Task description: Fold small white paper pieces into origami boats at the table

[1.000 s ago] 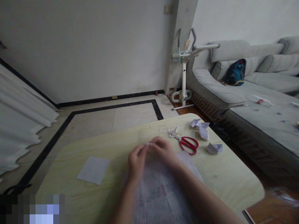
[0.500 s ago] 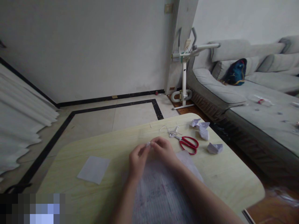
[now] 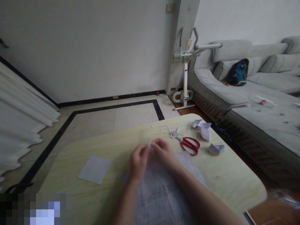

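Note:
Between the fingertips of both hands is a small piece of white folded paper (image 3: 149, 144), mostly covered by the fingers. My left hand (image 3: 138, 159) pinches it from the left, and my right hand (image 3: 164, 152) pinches it from the right. Beneath my forearms lies a large sheet of lined paper (image 3: 161, 193) with writing on it. Red-handled scissors (image 3: 191, 145) rest to the right of my right hand, their blades by a heap of white paper scraps (image 3: 174, 132). A square of white paper (image 3: 94, 169) lies flat to the left.
Several folded paper pieces (image 3: 204, 131) sit near the right edge of the light wooden table (image 3: 234, 178), with another folded paper (image 3: 216, 149) closer to me. Beyond stand an exercise machine (image 3: 185, 75) and a grey sofa (image 3: 264, 115); a white curtain (image 3: 23, 125) hangs at left.
Both hands keep their pinch on the folded paper in nearly the same place. The whole view has shifted very slightly; nothing on the table has visibly moved.

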`<state>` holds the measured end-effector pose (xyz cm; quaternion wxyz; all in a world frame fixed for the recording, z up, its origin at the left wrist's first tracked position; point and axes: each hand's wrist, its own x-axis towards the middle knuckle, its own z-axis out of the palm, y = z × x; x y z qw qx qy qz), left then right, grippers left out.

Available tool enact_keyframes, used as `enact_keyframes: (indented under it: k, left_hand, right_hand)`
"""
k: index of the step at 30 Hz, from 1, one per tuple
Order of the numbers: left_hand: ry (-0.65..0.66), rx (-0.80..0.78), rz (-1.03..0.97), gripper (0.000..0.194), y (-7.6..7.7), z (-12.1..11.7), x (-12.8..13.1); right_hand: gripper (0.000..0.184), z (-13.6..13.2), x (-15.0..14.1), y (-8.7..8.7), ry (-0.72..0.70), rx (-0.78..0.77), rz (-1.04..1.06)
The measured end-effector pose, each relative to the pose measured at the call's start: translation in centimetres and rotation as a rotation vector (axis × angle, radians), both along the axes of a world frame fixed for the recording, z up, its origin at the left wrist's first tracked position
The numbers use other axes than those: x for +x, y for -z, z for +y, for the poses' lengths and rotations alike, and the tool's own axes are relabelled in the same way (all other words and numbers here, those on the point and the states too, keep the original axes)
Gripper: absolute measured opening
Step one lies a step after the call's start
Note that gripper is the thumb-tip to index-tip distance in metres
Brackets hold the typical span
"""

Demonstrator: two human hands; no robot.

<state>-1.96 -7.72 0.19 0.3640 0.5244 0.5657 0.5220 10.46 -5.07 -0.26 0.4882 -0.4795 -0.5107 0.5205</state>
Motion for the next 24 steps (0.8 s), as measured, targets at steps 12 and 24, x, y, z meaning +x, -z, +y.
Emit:
enact_keyframes:
  k: [12, 24]
  left_hand:
    - [-0.057, 0.274, 0.274, 0.016, 1.1, 0.2, -0.3]
    - [-0.11, 0.059, -0.001, 0.03, 0.5, -0.1, 0.0]
  right_hand:
    - [0.018, 0.0, 0.4, -1.0, -0.055, 0.097, 0.02]
    - [0.019, 0.2, 0.4, -0.2, -0.021, 0.12, 0.03]
